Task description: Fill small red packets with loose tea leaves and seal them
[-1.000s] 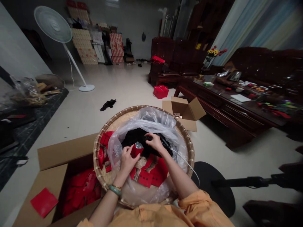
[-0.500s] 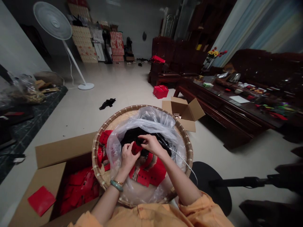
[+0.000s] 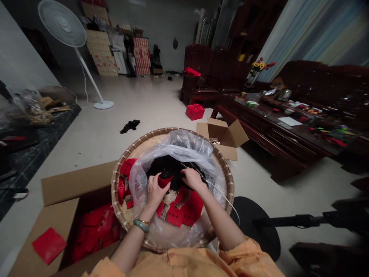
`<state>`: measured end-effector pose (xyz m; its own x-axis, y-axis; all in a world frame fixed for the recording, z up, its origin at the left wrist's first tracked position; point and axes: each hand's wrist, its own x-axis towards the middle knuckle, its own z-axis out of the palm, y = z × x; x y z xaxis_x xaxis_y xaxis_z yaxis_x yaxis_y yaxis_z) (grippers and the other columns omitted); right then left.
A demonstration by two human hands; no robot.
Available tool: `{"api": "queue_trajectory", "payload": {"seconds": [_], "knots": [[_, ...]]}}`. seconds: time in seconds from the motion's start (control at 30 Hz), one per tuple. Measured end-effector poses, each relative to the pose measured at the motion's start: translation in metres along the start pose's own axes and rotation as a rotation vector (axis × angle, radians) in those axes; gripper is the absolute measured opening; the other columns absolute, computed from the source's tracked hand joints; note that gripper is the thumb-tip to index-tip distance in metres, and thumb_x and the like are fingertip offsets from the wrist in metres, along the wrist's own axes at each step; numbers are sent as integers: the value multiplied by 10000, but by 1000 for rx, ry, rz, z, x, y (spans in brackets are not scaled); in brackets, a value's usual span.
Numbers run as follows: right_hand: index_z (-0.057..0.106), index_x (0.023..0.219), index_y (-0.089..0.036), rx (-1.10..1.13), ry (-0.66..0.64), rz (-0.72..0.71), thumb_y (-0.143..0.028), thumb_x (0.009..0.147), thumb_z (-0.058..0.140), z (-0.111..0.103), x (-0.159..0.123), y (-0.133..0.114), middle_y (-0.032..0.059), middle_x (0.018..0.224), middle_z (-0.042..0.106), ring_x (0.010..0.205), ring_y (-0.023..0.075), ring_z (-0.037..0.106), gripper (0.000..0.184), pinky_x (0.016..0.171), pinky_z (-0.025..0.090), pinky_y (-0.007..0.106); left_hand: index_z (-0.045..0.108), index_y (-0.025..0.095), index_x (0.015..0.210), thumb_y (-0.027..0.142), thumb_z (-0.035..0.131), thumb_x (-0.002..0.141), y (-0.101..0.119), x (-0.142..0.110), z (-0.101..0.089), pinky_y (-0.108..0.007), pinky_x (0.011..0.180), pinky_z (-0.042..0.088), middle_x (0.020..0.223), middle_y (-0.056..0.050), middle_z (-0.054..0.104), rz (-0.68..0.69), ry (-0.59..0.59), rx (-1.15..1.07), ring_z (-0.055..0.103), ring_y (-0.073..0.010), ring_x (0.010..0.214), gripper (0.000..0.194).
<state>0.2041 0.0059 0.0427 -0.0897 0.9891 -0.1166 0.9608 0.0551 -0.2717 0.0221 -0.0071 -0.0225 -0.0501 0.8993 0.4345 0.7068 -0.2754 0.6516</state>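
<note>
My left hand is closed around a small red packet, held upright with dark material showing at its open mouth. To its right, my right hand has its fingers curled over the heap of black material. A thin pale line shows by its fingertips, too small to name. A black tool with a white cord lies against that hand. Flat red packets lie below both hands. All this sits in a clear plastic bag inside a round woven basket.
At the left stands an open carton full of red packets, one lying on its flap. Another open carton is beyond the basket, near a dark wooden table. A black stand base is close on the right. A white fan stands farther off.
My right hand moved left to the mouth of the red packet, then back right to the black material. The packet's silvery inside showed before; now dark material shows there.
</note>
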Motion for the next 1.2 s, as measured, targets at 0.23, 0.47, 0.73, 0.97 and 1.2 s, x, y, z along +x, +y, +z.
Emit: {"api": "queue_trajectory", "payload": {"seconds": [0.23,0.47,0.73,0.97,1.2], "knots": [[590,984,-151,-123,-8,73,7,818,364,26,-8,1,136,1039,576,956,224,542,322,705,450,296,559,151,1039,372,659,665,-6,-3,4,-380,759,501,883,-64,476,-2,-36,45,545,-243,850,445],[574,970,-155,-68,34,63,-26,818,399,35,-10,7,139,1040,562,957,221,522,265,704,434,282,552,161,1054,370,648,673,-7,-4,4,-389,773,502,898,-62,472,2,-44,29,555,-243,858,445],[608,909,-168,163,97,-17,-80,727,520,15,2,14,40,883,647,802,146,587,221,716,420,221,536,150,1046,368,662,668,-6,-2,7,-395,807,493,939,-78,480,13,-50,39,545,-250,901,454],[665,889,-188,513,164,-322,-80,672,562,-18,6,-28,3,827,675,735,133,595,263,691,439,219,520,143,1046,319,651,673,5,5,12,-385,797,479,969,-109,593,-59,-154,53,580,-264,930,432],[650,995,-171,337,103,-399,-52,785,504,-8,-5,-34,48,958,677,876,155,563,282,805,407,252,498,124,1087,265,656,664,1,1,11,-373,814,476,1023,-125,612,-129,-176,-12,593,-258,957,473]]}}
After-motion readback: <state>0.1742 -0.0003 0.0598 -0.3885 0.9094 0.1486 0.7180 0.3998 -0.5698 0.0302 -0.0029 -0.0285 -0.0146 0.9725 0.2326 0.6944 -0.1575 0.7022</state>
